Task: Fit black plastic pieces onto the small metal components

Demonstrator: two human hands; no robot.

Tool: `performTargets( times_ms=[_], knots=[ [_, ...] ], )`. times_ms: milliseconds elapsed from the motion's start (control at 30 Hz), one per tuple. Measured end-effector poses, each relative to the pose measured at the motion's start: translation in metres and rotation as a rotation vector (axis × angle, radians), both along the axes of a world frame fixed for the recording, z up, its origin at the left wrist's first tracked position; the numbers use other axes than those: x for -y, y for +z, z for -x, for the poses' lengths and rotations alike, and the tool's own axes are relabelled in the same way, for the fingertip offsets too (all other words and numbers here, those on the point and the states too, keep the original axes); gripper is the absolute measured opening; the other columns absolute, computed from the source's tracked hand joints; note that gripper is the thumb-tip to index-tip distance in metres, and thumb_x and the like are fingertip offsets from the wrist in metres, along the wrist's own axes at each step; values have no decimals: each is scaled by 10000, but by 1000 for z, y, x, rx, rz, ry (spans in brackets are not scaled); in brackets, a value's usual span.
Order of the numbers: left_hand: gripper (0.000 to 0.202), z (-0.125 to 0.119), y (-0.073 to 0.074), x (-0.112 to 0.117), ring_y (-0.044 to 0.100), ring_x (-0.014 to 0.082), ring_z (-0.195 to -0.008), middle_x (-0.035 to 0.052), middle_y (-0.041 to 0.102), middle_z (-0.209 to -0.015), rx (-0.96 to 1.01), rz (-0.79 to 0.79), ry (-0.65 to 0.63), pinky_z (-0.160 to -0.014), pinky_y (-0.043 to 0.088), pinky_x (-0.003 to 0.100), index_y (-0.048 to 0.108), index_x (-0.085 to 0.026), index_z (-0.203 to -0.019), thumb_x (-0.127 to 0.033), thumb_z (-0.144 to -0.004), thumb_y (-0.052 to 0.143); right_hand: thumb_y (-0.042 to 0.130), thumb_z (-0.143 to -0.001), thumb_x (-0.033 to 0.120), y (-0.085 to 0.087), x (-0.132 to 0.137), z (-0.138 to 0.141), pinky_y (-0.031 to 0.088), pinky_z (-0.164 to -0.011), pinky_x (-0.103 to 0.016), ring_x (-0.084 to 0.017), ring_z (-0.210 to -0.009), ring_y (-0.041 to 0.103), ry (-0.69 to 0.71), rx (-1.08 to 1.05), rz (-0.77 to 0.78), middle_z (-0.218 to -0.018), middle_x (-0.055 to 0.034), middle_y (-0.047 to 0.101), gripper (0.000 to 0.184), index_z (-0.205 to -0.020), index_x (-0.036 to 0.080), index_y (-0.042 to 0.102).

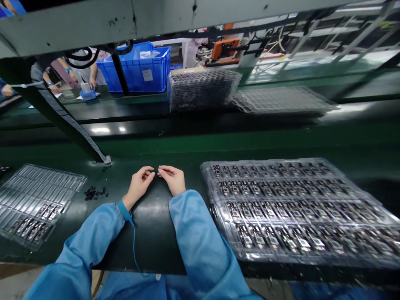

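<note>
My left hand point(139, 183) and my right hand point(173, 180) meet almost fingertip to fingertip over the dark green work surface point(153, 225). The thumb and forefinger of each are drawn together in a pinch. Whatever lies between the fingertips is too small to make out. Left of my left hand is a loose pile of small black parts point(92, 193). To the right of my right hand stands a clear plastic tray point(204, 168), its rows filled with small electronic modules point(271, 208). A blue wrist strap point(124, 210) with a cord circles my left wrist.
At far left lies another clear tray point(37, 179), with several modules point(34, 227) in its near part. A slanted green post point(68, 121) rises behind the pile. Beyond are stacked clear trays point(203, 89), a blue bin point(140, 75) and a co-worker's hands point(93, 81). A beam point(168, 18) crosses overhead.
</note>
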State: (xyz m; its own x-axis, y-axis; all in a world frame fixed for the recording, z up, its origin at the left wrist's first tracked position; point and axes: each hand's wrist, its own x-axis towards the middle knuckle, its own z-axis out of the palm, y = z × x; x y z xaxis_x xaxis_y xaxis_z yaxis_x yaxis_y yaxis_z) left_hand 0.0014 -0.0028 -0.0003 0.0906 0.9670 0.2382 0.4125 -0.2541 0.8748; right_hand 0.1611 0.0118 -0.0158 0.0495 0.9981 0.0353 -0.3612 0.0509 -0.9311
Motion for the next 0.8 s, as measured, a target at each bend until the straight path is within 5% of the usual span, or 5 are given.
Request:
performTargets(
  times_ms=[200, 333, 500, 600, 800],
  knots=[
    [352, -2, 10, -14, 524, 111, -565, 4, 615, -665, -56, 143, -24, -538, 406, 220, 683, -137, -944, -471, -849, 621, 853, -635, 412, -2, -3, 0, 608, -742, -376, -213, -739, 735, -5, -118, 5, -855, -88, 771, 364, -890, 163, 778],
    [366, -6, 43, -45, 533, 121, -550, 17, 646, -651, -285, 164, -53, -523, 387, 229, 707, -148, -873, -500, -837, 616, 849, -635, 401, -1, -4, 0, 604, -680, -349, -208, -698, 728, 1, -145, 19, -771, -74, 758, 360, -881, 150, 771],
    [290, -19, 78, -102, 662, 170, -729, 49, 744, -800, -729, 103, 86, -665, 459, 250, 758, -189, -881, -436, -855, 608, 838, -645, 389, 1, -4, 0, 595, -666, -327, -200, -694, 725, -19, -161, 6, -773, -59, 753, 341, -890, 163, 768],
    [269, -29, 75, -133, 694, 213, -842, 83, 759, -879, -783, 127, 186, -742, 487, 275, 766, -191, -904, -391, -870, 589, 820, -660, 377, 1, -4, -1, 600, -677, -338, -209, -705, 730, -18, -155, 9, -776, -68, 756, 301, -861, 159, 769],
    [339, -43, 47, -178, 661, 283, -1071, 145, 714, -1130, -903, 141, 348, -895, 503, 357, 699, -188, -1155, -351, -876, 593, 793, -682, 347, 1, -6, -2, 611, -714, -356, -224, -752, 743, -6, -188, 18, -838, -81, 766, 285, -892, 156, 770]
  ],
)
